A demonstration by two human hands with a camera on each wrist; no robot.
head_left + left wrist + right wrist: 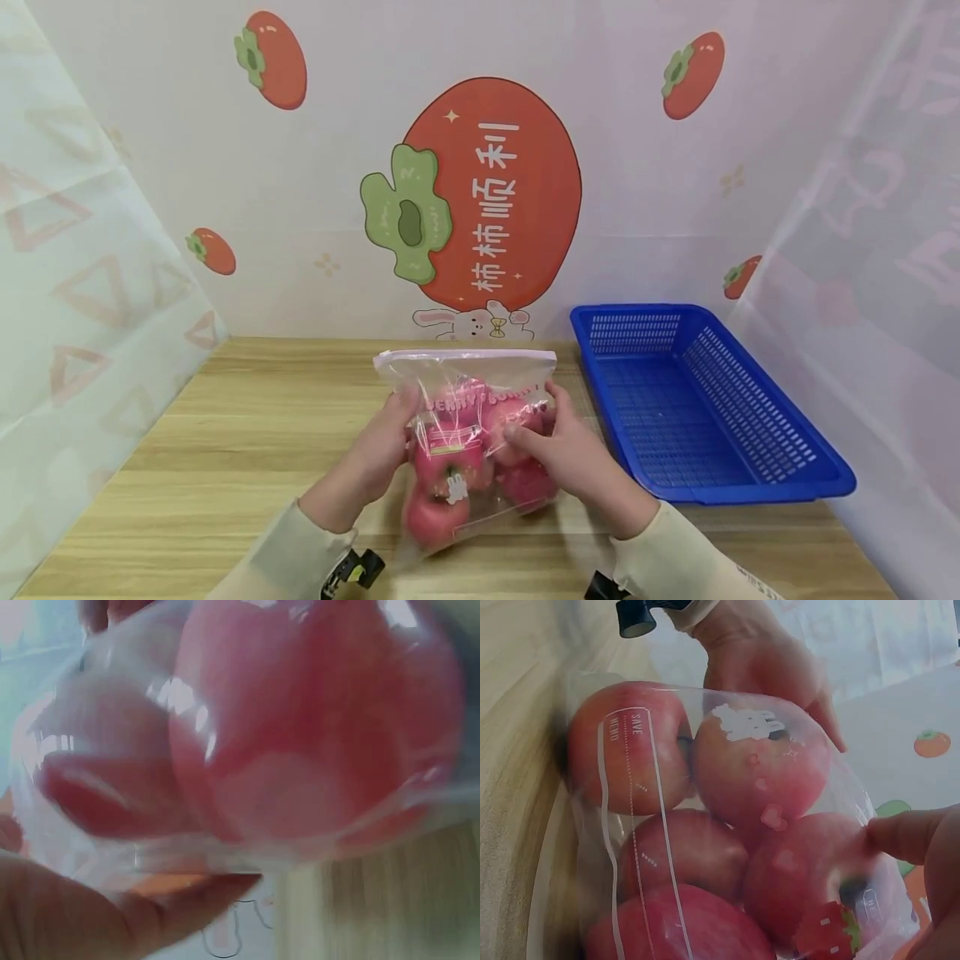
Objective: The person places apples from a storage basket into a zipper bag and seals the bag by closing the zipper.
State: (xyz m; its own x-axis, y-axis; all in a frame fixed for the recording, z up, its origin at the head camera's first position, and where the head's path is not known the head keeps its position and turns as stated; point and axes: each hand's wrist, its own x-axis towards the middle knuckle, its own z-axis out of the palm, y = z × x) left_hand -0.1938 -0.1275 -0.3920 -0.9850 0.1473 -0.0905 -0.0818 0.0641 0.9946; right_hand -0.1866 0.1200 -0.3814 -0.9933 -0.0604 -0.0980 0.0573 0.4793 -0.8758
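Note:
A clear zip bag with a pale pink top strip and printed pink lettering stands before me, packed with several red apples. My left hand grips the bag's left side, its fingers going behind the plastic. On the right edge, my right hand holds the bag with the thumb across the front and the fingers at the far side. One apple fills most of the left wrist view. Through the plastic in the right wrist view, apples press against one another.
A blue perforated plastic basket lies to the right on the wood-grain table. Behind the table rises a white backdrop printed with persimmons and a rabbit. Pale sheets flank both sides.

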